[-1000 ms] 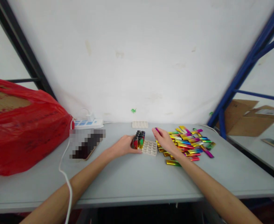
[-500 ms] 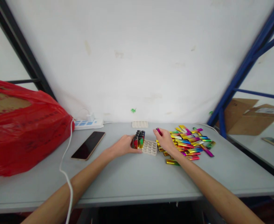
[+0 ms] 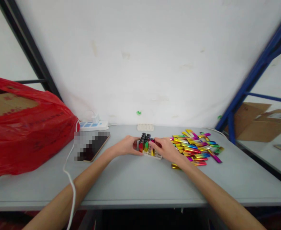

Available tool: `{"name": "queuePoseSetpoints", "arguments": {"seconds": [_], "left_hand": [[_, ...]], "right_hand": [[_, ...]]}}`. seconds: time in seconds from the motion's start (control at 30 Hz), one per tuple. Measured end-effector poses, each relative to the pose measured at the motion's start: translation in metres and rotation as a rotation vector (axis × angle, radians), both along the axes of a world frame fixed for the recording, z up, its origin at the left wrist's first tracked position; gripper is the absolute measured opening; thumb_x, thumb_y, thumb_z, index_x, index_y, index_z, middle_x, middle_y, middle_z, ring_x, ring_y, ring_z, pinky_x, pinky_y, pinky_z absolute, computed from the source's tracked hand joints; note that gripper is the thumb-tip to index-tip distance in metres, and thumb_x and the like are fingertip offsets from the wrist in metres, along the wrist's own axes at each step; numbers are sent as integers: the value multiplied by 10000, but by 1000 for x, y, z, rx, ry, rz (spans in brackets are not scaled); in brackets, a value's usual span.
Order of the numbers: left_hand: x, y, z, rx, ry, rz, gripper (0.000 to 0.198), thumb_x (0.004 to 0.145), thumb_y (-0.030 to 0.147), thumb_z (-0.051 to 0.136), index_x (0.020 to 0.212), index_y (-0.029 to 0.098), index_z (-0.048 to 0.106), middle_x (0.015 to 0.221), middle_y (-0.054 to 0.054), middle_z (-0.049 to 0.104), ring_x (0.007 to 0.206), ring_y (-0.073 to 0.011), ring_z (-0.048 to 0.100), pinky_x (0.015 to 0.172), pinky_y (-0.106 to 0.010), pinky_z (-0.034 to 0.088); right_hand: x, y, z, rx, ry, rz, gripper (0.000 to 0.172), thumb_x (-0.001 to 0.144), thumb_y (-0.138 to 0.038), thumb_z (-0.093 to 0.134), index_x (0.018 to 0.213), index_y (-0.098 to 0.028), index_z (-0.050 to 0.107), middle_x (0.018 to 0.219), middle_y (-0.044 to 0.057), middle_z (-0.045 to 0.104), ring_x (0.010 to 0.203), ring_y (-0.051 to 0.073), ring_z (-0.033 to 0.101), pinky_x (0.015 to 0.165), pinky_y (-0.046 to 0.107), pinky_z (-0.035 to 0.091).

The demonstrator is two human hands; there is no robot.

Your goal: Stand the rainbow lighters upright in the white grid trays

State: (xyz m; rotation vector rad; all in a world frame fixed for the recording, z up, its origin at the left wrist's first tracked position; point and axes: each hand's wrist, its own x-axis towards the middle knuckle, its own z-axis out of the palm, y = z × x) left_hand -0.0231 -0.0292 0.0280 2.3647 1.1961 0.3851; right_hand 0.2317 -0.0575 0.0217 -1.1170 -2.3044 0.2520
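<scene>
The left hand (image 3: 128, 146) has its fingers clamped round upright pieces (image 3: 146, 146) on the tray (image 3: 157, 157); the right hand (image 3: 166, 149) pinches a gold piece (image 3: 152, 151) there. Rightward, a pile (image 3: 194, 147) lies on the counter (image 3: 140, 182).

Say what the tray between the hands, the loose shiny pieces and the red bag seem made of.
Tray: matte, probably moulded plastic, judging by its pale, even rim; pulp is possible.
Shiny pieces: polished metal or metallic-coated plastic; mirror-like streaks suit either.
Red bag: thin, glossy plastic film, from its creases and highlights.
</scene>
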Motion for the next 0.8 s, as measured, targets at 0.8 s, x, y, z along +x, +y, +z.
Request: {"name": "queuePoseSetpoints", "arguments": {"seconds": [0.8], "left_hand": [[2,-3,2,37,6,21,541,700,618,859,991,172,758,746,10,709,671,-186,610,596,-257,364]], "right_hand": [[11,5,6,110,-217,-212,581,1161,-515,310,860,-218,709,811,85,773,731,211,684,666,307,338]]}}
